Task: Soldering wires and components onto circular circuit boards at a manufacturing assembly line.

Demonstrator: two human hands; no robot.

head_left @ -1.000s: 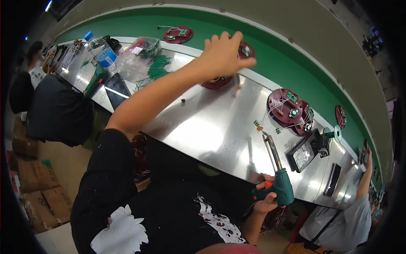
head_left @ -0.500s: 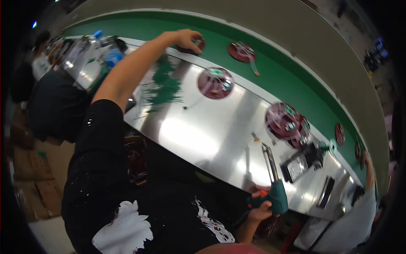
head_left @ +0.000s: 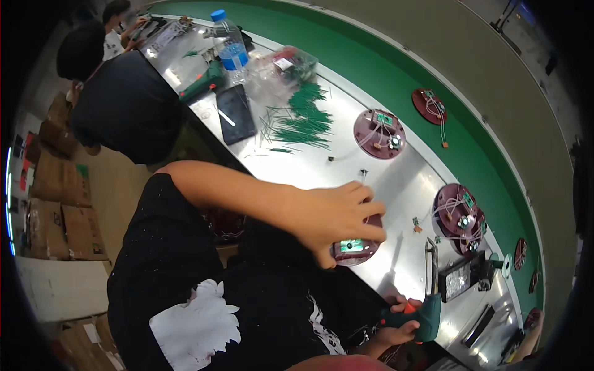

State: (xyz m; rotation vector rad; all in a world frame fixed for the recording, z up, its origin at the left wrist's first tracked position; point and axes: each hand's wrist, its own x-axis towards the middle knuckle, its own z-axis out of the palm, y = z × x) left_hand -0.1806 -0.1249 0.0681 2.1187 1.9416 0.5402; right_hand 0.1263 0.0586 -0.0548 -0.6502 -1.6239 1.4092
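My left hand grips a dark red round disc by its rim, low over the steel table near its front edge. A small green circuit board shows on the disc; the fingers hide much of the rest. In my right hand is a dark green soldering gun with a red trigger, its long metal tip pointing up and away. Beyond that tip lie a small wired part and a pair of stacked dark red discs bearing boards and white wires. Another such disc rests farther back.
A heap of green wires lies on the steel table, beside a dark phone and a water bottle. A green belt behind carries a wired disc. A solder spool stands right. A person sits left.
My left hand has come back from the green belt to the table's near side, bringing a disc with it. The view has shifted left. My right hand still holds the soldering gun.
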